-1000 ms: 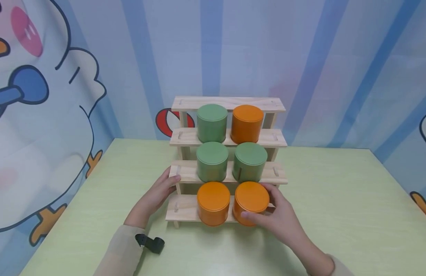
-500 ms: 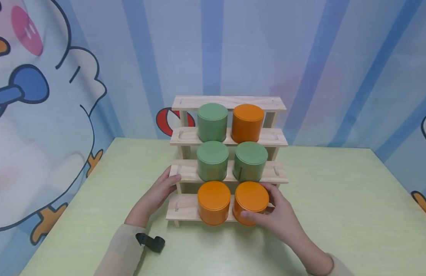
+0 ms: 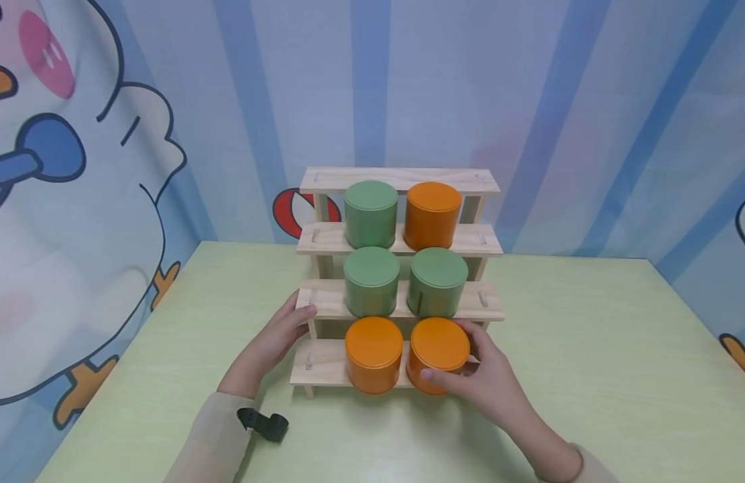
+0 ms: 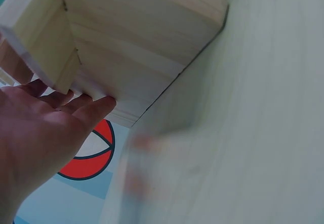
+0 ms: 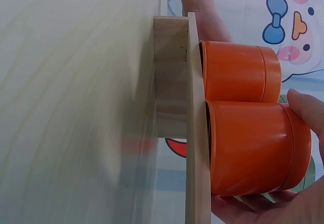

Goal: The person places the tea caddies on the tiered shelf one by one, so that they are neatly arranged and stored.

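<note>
A wooden stepped rack point(image 3: 324, 365) with several tiers stands on the table. My left hand point(image 3: 280, 339) grips its left end, thumb on top of the second tier from the bottom; in the left wrist view its fingers point(image 4: 96, 110) reach under against the side panel. With my right hand point(image 3: 493, 379) I hold the right-hand orange tin point(image 3: 440, 345) on the lowest tier, thumb at its front and fingers round its right and back. That tin's base sits on the board in the right wrist view. Left of it stands another orange tin point(image 3: 374, 355).
Two green tins, left point(image 3: 371, 282) and right point(image 3: 438, 282), stand on the second tier. Above them are a green tin point(image 3: 371, 215) and an orange tin point(image 3: 432, 216). The top board point(image 3: 399, 180) is bare. A striped cartoon backdrop point(image 3: 469, 100) hangs behind the table point(image 3: 589, 376).
</note>
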